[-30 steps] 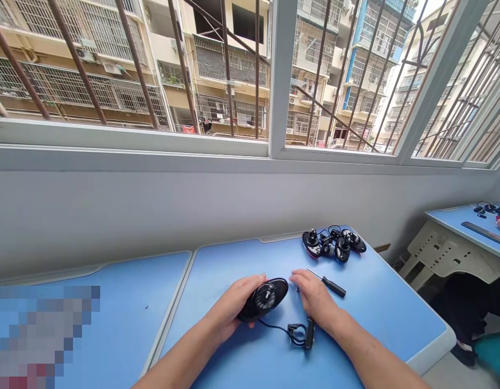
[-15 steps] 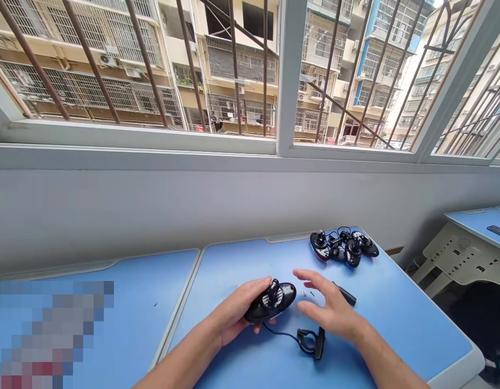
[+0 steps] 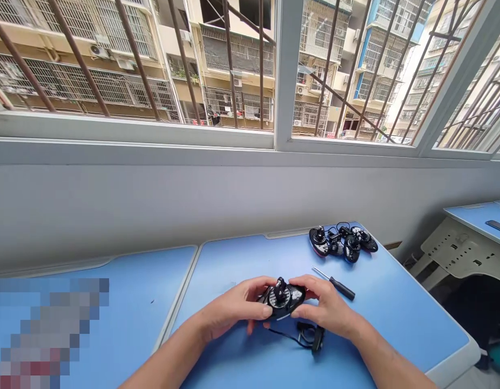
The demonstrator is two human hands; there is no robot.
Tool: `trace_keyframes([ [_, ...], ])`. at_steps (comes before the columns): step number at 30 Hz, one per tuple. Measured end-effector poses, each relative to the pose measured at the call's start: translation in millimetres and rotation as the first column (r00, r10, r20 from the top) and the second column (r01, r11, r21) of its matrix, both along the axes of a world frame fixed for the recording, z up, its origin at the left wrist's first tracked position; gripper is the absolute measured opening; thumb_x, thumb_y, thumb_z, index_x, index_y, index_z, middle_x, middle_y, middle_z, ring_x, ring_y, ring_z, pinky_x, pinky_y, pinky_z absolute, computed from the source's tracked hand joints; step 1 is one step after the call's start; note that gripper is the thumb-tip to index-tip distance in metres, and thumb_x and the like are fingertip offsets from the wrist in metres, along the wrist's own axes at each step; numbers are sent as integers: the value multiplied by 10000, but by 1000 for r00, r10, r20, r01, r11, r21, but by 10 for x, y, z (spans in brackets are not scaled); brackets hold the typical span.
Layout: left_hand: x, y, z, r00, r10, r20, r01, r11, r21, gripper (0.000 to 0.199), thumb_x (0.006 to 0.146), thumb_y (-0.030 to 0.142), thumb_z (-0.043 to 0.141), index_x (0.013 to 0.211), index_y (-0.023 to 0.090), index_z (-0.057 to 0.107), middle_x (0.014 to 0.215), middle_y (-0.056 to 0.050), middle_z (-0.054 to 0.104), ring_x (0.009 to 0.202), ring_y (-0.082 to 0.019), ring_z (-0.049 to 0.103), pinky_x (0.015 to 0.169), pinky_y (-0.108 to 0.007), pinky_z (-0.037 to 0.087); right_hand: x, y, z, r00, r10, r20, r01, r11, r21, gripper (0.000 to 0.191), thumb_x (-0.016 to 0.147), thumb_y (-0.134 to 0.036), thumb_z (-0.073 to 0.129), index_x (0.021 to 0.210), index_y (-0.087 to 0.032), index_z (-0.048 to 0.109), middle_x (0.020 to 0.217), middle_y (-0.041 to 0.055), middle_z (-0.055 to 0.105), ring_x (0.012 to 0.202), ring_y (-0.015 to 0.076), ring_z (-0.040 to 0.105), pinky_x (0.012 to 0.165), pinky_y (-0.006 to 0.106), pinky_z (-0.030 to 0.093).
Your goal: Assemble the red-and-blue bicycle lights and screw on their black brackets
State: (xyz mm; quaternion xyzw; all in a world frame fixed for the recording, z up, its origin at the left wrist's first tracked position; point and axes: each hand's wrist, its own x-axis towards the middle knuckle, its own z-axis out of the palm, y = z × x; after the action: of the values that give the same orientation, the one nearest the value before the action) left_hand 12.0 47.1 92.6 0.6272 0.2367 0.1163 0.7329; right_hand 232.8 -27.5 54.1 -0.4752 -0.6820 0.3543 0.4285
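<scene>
Black oval housing [image 3: 281,298] with a round fan-style grille on top and a short black post [image 3: 279,289] standing up from its centre. It sits tilted slightly, between both hands, over the middle of the blue desk [image 3: 379,308]; can't tell if it touches the desktop. Left hand [image 3: 234,308] is curled around the housing's left end, fingers closed on its edge. Right hand [image 3: 326,305] is closed around the right end the same way, so the two hands grip it from opposite sides, not a fingertip pinch.

Thin black cable [image 3: 288,339] runs below the housing to a black clip [image 3: 315,338], which lies on the desk just under the right hand. Screwdriver with black handle [image 3: 341,288] lies just beyond the right hand, pointing up-left. Pile of similar black units with tangled cables [image 3: 343,243] sits near the desk's far edge.

Second blue desk [image 3: 124,281] butts up on the left, partly covered by a pixelated patch [image 3: 47,335]. Third desk [image 3: 474,221] stands off right. Grey wall [image 3: 153,205] and barred windows [image 3: 153,70] are behind.
</scene>
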Motion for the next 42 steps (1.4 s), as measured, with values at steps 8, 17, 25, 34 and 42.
trace_keyframes([
  [8, -131, 181, -4, 984, 83, -158, -59, 987, 152, 338, 678, 384, 707, 934, 171, 648, 735, 3, 625, 579, -139, 600, 421, -185, 331, 16, -3, 44, 997, -48, 53, 50, 998, -38, 455, 699, -186, 760, 1139, -230, 650, 1036, 31, 677, 862, 187, 668, 847, 364, 558],
  [17, -265, 284, 62, 885, 206, -417, -68, 944, 322, 270, 707, 452, 608, 731, 184, 631, 423, 28, 566, 322, -110, 416, 357, -196, 245, -35, -21, 19, 975, -108, 194, 103, 994, 36, 390, 728, -166, 722, 1106, -227, 649, 969, 27, 686, 778, 174, 642, 741, 328, 560],
  [25, -282, 270, 112, 868, 328, -373, -2, 753, 658, 255, 703, 356, 600, 868, 207, 725, 777, -33, 692, 757, -241, 625, 670, -285, 471, -91, -50, -41, 943, -139, 303, 108, 988, 114, 374, 732, -213, 734, 1095, -197, 642, 933, 47, 694, 765, 185, 624, 678, 307, 533],
  [34, -243, 85, 1, 910, 174, -376, 186, 640, 746, 791, 636, 321, 765, 1377, 292, 490, 1535, -76, 351, 1375, -372, 307, 1103, -479, 291, -87, -60, -88, 891, -151, 429, 53, 971, 232, 369, 761, -263, 720, 1105, -200, 604, 945, 49, 700, 770, 189, 629, 634, 286, 498],
  [42, -137, -5, 161, 870, 313, -381, 204, 475, 856, 169, 643, 240, 687, 808, 226, 654, 1043, -80, 683, 1060, -333, 551, 903, -412, 418, -112, -88, -1, 874, -138, 466, 59, 982, 180, 393, 736, -192, 738, 1094, -206, 576, 974, 43, 684, 790, 189, 625, 637, 272, 467],
])
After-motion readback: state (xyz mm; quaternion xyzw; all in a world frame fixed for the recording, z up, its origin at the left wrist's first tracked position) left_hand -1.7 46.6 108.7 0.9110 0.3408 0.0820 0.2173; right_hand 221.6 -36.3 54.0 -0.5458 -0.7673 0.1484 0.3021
